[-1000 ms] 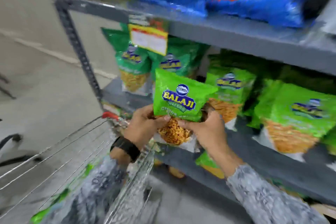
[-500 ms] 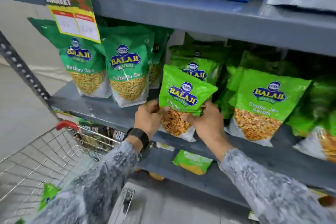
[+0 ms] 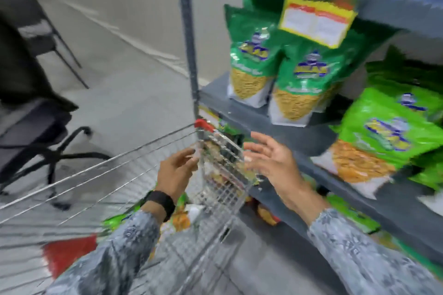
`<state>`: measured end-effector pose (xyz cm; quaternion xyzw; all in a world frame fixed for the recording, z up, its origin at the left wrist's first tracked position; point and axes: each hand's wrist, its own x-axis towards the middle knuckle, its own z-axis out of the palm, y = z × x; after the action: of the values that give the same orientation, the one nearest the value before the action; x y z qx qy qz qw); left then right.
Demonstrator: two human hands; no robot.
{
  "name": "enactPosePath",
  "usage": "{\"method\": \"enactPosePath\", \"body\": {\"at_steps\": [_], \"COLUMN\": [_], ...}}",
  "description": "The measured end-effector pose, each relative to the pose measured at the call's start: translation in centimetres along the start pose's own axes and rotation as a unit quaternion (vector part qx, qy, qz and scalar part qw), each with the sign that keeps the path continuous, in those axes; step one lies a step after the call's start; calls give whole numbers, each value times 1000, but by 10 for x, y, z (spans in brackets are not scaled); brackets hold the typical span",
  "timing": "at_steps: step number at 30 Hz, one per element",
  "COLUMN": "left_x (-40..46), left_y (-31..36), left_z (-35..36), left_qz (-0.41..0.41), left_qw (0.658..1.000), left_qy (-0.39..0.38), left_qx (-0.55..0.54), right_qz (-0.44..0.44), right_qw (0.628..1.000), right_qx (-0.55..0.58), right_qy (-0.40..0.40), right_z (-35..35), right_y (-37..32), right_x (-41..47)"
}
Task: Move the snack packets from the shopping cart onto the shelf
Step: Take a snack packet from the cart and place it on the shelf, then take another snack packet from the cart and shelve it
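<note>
The frame is motion-blurred. My left hand hangs inside the wire shopping cart, fingers apart, holding nothing. My right hand floats open just outside the cart's corner, below the grey shelf board. Green snack packets lie in the cart under my left wrist. On the shelf stand dark green packets and, further right, a light green packet that leans forward.
A yellow price tag hangs from the upper shelf edge. The shelf's grey upright rises beside the cart's red corner cap. A black office chair stands at left on the grey floor. More packets lie on the lower shelf.
Both hands have let go of the light green packet, which now stands on the shelf, and have dropped down and left to the cart. The view has swung left.
</note>
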<state>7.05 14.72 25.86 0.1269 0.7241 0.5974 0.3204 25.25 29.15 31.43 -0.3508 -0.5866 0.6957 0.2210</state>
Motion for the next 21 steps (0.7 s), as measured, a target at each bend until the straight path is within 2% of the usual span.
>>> {"method": "enactPosePath", "body": {"at_steps": [3, 6, 8, 11, 13, 15, 17, 19, 21], "left_x": [24, 52, 73, 90, 93, 98, 96, 89, 85], "left_y": [-48, -104, -144, -196, -222, -257, -280, -287, -294], "left_z": [-53, -80, -85, -83, -83, -82, -76, -72, -71], "left_qz": [-78, -153, -213, -296, -324, -352, -404, -431, -431], "left_qw": [995, 983, 973, 952, 942, 933, 913, 897, 890], "left_qy": [56, 95, 90, 71, 38, 36, 49, 70, 79], "left_qx": [-19, -28, -17, 28, 74, 62, 1, -65, -130], "right_qz": [71, 126, 146, 182, 197, 213, 219, 204, 182], "right_qw": [994, 958, 915, 856, 827, 815, 794, 755, 757], "right_qx": [-52, -234, -348, -449, -481, -480, -511, -584, -606], "right_qy": [-70, -110, -143, -180, -215, -245, -247, -216, -165], "right_z": [66, 106, 125, 147, 159, 174, 188, 196, 197], "right_y": [39, 86, 123, 174, 206, 237, 265, 285, 294], "right_x": [50, 93, 118, 144, 155, 161, 160, 153, 152]}}
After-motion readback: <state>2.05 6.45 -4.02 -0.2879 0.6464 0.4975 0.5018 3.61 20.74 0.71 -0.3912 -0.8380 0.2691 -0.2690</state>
